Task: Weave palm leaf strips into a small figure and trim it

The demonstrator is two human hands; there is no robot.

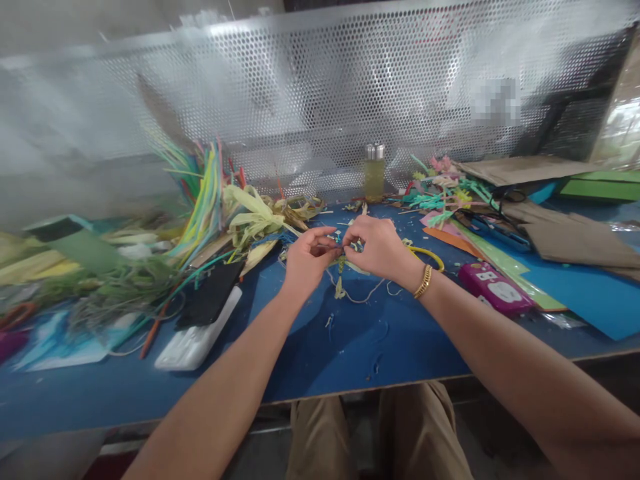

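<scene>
My left hand (309, 259) and my right hand (377, 245) meet over the middle of the blue table, thumbs and forefingers pinched close together. Between their fingertips is the upper end of a small yellow-green braided strip (341, 268), whose frayed, pale tail hangs toward me. Its exact contact with each finger is partly hidden. A thin string (364, 300) curves over the table just below the hands. Beside my right wrist, which wears a gold bracelet, lies a yellow ring-shaped piece (431, 256). Pale dried husks (254, 215) lie beyond my left hand.
Left of me are a black phone (210, 293) by a white case (200, 333), colorful strips (207, 200) and tangled green fibers (130, 287). A capped bottle (374, 177) stands behind. On the right are a magenta box (495, 288), colored paper (580, 287) and cardboard (585, 237).
</scene>
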